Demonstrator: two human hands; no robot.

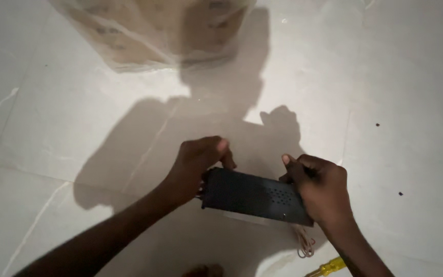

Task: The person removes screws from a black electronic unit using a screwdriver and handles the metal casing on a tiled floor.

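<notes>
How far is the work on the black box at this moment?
Done: nothing can be confirmed; the black box looks closed. In hand: the left hand and right hand grip its two ends above the tiled floor. Left: the yellow-handled screwdriver lies unused, and thin wires hang loose below the box.

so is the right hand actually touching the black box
Touching. The head view shows the right hand wrapped around the right end of the black box, fingers over its top edge, with no gap.
</notes>
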